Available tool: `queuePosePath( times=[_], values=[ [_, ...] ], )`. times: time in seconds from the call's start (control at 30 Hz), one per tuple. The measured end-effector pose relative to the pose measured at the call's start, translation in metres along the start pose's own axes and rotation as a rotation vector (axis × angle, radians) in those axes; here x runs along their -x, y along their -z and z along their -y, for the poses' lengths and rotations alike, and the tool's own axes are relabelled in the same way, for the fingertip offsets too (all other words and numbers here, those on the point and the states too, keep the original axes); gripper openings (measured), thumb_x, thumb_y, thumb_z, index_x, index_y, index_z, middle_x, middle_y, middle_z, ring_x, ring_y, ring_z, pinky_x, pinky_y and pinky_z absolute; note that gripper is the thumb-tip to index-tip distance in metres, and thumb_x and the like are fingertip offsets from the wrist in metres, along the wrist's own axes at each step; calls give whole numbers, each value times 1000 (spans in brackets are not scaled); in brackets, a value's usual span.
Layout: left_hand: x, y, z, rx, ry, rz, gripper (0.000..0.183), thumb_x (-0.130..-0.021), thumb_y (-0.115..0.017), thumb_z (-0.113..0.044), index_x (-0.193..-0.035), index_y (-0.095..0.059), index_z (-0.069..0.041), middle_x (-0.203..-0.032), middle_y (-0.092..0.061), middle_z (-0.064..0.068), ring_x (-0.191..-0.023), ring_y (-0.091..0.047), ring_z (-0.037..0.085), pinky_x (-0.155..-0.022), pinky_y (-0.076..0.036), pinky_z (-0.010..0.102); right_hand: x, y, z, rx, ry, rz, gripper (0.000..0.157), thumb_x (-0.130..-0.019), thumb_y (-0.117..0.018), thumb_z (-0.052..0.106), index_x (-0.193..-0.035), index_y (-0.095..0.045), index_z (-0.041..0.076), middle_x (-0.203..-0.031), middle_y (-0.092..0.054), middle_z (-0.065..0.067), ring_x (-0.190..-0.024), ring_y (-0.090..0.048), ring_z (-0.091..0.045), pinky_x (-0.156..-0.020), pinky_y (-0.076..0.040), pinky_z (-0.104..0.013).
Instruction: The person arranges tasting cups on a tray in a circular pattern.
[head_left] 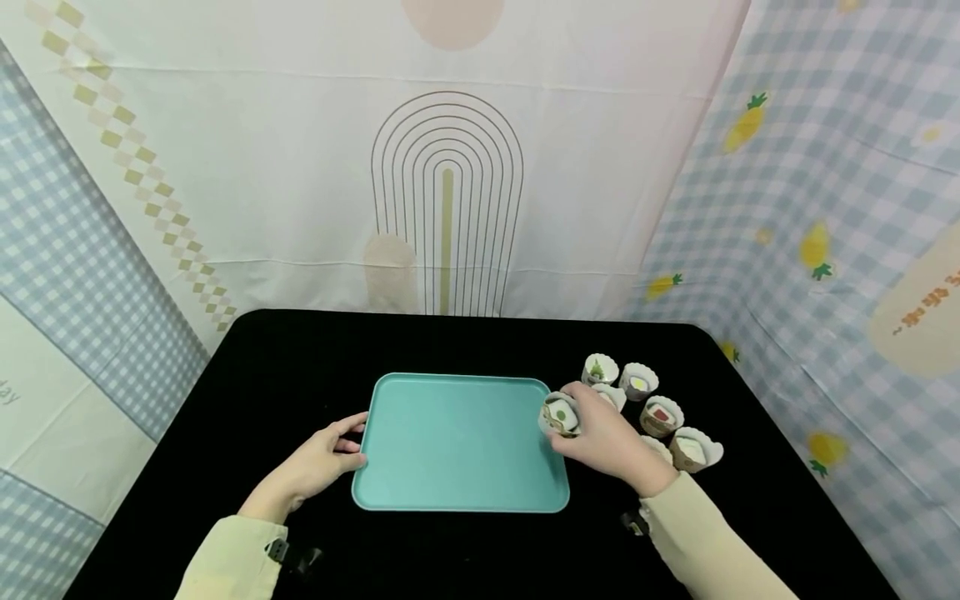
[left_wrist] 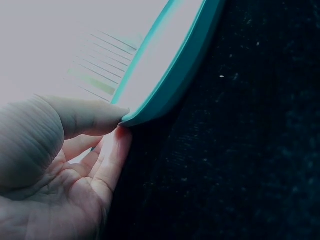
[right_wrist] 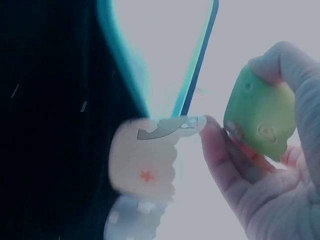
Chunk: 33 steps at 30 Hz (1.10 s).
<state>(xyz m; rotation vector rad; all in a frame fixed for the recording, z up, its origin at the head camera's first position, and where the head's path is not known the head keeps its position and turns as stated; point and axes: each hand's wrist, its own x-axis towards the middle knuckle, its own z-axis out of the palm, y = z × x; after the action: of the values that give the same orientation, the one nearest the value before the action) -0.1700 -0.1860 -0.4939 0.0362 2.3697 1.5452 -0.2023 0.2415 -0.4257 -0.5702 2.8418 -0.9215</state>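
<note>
A flat turquoise tray (head_left: 457, 442) lies on the black table. My left hand (head_left: 315, 458) pinches its left edge; the left wrist view shows the thumb against the tray's rim (left_wrist: 175, 75) and a finger just below. At the tray's right edge, my right hand (head_left: 603, 437) holds a small paper cup (head_left: 559, 415) between thumb and fingers. That cup has a scalloped rim and a white piece with a green mark inside. From the right wrist, the paper cup (right_wrist: 260, 112) appears green, tilted in the grip.
Several similar cups stand right of the tray: one with green sprigs (head_left: 600, 369), one with a yellow mark (head_left: 639, 382), one with red (head_left: 662, 415) and a white-filled one (head_left: 694, 448). Two more are partly behind the right hand. Patterned cloth (head_left: 315, 167) hangs behind the table.
</note>
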Motion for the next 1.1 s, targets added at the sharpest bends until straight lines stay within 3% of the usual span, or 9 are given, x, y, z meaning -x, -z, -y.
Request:
queuePosePath(
  times=[0.23,0.43,0.83,1.1],
  values=[
    [0,0,-2,15,-1,20,68,-91,-67,-13,-150,-35,-19,-141,-42,6,-111,-48,24,-86,-48,41,-10,-3,4,80,-23,-71,46,-83,-75,23,-120,-51,10,-103,-52,-3,-80,-53,-15,-66,-48,-32],
    [1,2,-2,8,8,11,68,-91,-67,-12,-150,-36,-19,-140,-42,6,-110,-49,23,-85,-47,40,-20,-8,13,15,-24,-57,47,-83,-74,23,-121,-50,11,-105,-50,-4,-82,-52,-17,-68,-48,-33],
    [0,2,0,7,16,9,68,-91,-67,-14,-150,-36,-21,-141,-41,5,-112,-48,23,-85,-47,41,-41,-51,35,-82,32,-79,45,-83,-76,25,-119,-53,11,-103,-52,-1,-82,-53,-14,-70,-49,-33],
    [-1,2,-1,8,18,7,68,-90,-67,-13,-150,-36,-21,-141,-41,5,-112,-49,23,-85,-48,41,-51,-78,41,-20,51,-27,44,-86,-73,27,-120,-53,8,-101,-51,-3,-81,-50,-14,-69,-47,-33]
  ],
)
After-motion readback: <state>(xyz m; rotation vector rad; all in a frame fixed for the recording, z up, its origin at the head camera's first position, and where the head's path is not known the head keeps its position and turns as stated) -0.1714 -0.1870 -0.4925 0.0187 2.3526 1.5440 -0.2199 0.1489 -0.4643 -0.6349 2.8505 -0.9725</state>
